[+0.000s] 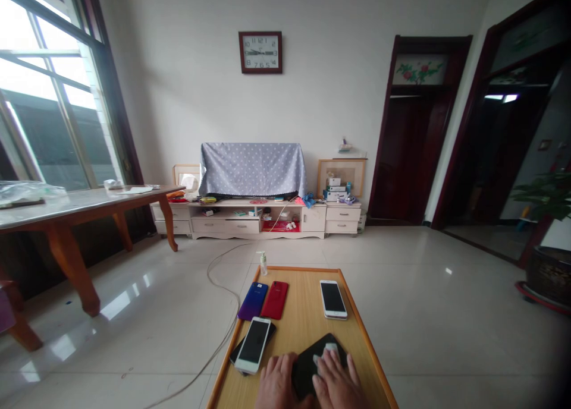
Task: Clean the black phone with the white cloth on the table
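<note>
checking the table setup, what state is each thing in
black phone: flat, under both hands
left hand: on black phone
right hand: on white cloth
purple phone: face down
red phone: face down
far white phone: screen dark
near white phone: stacked on dark phone
bottle: upright

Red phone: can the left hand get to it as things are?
Probably yes: bare table lies between the left hand and the red phone, and nothing covers it.
</note>
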Demonstrator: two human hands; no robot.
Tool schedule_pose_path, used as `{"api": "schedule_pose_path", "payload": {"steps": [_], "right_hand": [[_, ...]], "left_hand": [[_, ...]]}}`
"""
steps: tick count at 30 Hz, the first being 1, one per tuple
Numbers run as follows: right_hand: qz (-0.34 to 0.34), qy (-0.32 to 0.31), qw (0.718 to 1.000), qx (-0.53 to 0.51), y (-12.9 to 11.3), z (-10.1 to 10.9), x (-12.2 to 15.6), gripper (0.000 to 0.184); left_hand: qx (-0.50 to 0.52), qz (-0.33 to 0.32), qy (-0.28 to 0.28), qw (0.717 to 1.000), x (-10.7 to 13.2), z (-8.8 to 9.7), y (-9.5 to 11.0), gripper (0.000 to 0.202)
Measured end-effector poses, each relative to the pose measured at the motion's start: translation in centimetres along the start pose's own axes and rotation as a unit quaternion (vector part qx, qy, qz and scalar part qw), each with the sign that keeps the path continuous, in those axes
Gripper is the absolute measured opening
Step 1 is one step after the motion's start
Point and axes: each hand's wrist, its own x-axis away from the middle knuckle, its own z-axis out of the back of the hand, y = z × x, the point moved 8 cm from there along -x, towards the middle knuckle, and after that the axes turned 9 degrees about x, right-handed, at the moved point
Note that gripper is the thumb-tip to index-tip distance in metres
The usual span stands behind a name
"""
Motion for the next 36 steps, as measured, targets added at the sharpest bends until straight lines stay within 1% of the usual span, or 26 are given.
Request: {"api": "schedule_pose_path", "payload": {"steps": [2, 3, 4, 5, 8, 10, 11, 12, 15, 16, 18, 22, 24, 26, 28, 29, 30, 31, 32, 34, 36], "right_hand": [[0.068, 0.001, 0.997, -0.028, -2.0, -0.3, 0.0, 0.04], [0.089, -0.01, 0.995, -0.045, -2.7, -0.3, -0.1, 0.039], [0.095, -0.028, 0.993, -0.061, -2.9, 0.0, -0.3, 0.039], [0.083, -0.049, 0.993, -0.074, -2.7, 0.5, -0.6, 0.039], [-0.018, -0.106, 0.991, -0.078, -0.7, 2.4, -2.0, 0.045], [-0.072, -0.133, 0.986, -0.07, 0.0, 3.4, -2.6, 0.05], [-0.081, -0.144, 0.984, -0.072, -0.2, 3.6, -2.8, 0.051], [-0.075, -0.153, 0.982, -0.079, -0.9, 3.6, -2.8, 0.053], [-0.017, -0.163, 0.979, -0.119, -3.4, 3.3, -2.8, 0.052], [-0.005, -0.158, 0.979, -0.13, -3.8, 3.3, -2.7, 0.05], [-0.016, -0.139, 0.981, -0.136, -3.3, 3.4, -2.9, 0.047], [-0.098, -0.112, 0.985, -0.093, -0.6, 3.3, -3.5, 0.048], [-0.109, -0.117, 0.984, -0.079, -0.7, 3.0, -3.6, 0.05], [-0.073, -0.132, 0.984, -0.093, -2.2, 2.6, -3.5, 0.051], [-0.008, -0.148, 0.981, -0.128, -4.2, 2.5, -3.0, 0.05], [0.018, -0.151, 0.978, -0.144, -4.8, 2.6, -2.8, 0.048], [0.031, -0.151, 0.976, -0.152, -4.8, 2.9, -2.6, 0.047], [0.028, -0.147, 0.977, -0.151, -4.4, 3.2, -2.5, 0.046], [0.009, -0.14, 0.98, -0.141, -3.5, 3.5, -2.4, 0.047], [-0.046, -0.128, 0.985, -0.104, -1.2, 3.9, -2.3, 0.049], [-0.09, -0.129, 0.985, -0.073, 0.2, 3.9, -2.1, 0.049]], "left_hand": [[-0.01, -0.001, -0.008, 1.0, -0.2, -0.3, -0.3, 0.059], [-0.014, -0.001, -0.009, 1.0, -0.2, -0.3, -0.3, 0.057], [-0.016, -0.001, -0.009, 1.0, -0.2, -0.3, -0.3, 0.056], [-0.016, -0.001, -0.007, 1.0, -0.2, -0.2, -0.2, 0.057], [-0.013, -0.001, 0.002, 1.0, -0.1, 0.2, 0.2, 0.065], [-0.011, -0.002, -0.004, 1.0, 0.0, 0.1, 0.4, 0.068], [-0.01, -0.003, -0.003, 1.0, 0.0, 0.1, 0.3, 0.066], [-0.008, -0.004, 0.0, 1.0, 0.1, 0.1, 0.3, 0.063], [-0.001, -0.015, 0.02, 1.0, 0.1, 0.1, 0.2, 0.052], [0.002, -0.019, 0.027, 0.999, 0.2, 0.1, 0.2, 0.05], [0.007, -0.021, 0.031, 0.999, 0.2, 0.1, 0.2, 0.051], [0.002, -0.015, 0.017, 1.0, 0.1, 0.0, 0.1, 0.063], [0.003, -0.017, 0.013, 1.0, 0.0, -0.1, 0.0, 0.062], [0.005, -0.021, 0.02, 1.0, 0.0, -0.2, -0.3, 0.054], [0.006, -0.027, 0.025, 0.999, 0.0, -0.3, -0.5, 0.052], [0.007, -0.029, 0.029, 0.999, 0.1, -0.4, -0.6, 0.051], [0.01, -0.031, 0.033, 0.999, 0.2, -0.4, -0.7, 0.051], [0.014, -0.034, 0.037, 0.999, 0.3, -0.3, -0.6, 0.05], [0.017, -0.036, 0.044, 0.998, 0.4, -0.2, -0.6, 0.05], [0.021, -0.038, 0.048, 0.998, 0.5, -0.1, -0.5, 0.054], [0.02, -0.036, 0.042, 0.998, 0.6, -0.1, -0.4, 0.061]]}}
